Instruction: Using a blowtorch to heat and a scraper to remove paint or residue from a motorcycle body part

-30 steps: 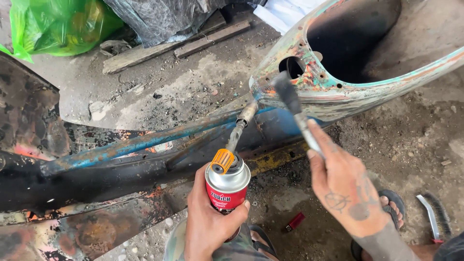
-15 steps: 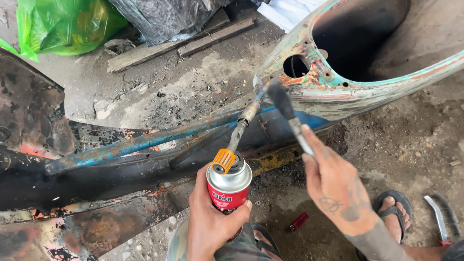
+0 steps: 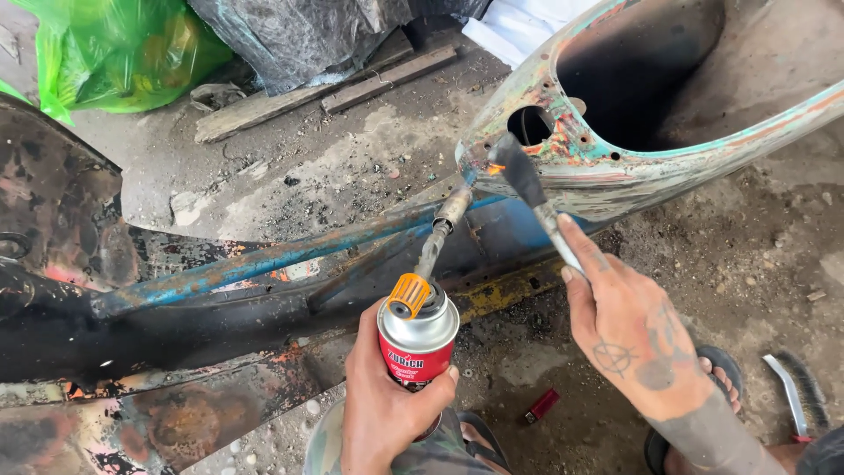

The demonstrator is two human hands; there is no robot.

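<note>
My left hand (image 3: 382, 405) grips a red and silver gas canister (image 3: 417, 339) with an orange knob and a torch nozzle (image 3: 452, 211) aimed up at an old painted metal body shell (image 3: 615, 176). A small flame glows at the shell's edge. My right hand (image 3: 629, 325) holds a metal scraper (image 3: 527, 189), its dark blade pressed on the peeling paint right beside the flame, near a round hole in the shell.
A rusty blue and black metal frame (image 3: 220, 273) lies across the dirt floor at left. A red lighter (image 3: 542, 405) lies on the ground by my sandalled foot, a wire brush (image 3: 796, 396) at right. Green plastic bag (image 3: 123, 53) and wooden planks (image 3: 325, 92) lie behind.
The scraper blade has shifted slightly left along the shell's edge toward the torch flame. The canister hand stays nearly in place.
</note>
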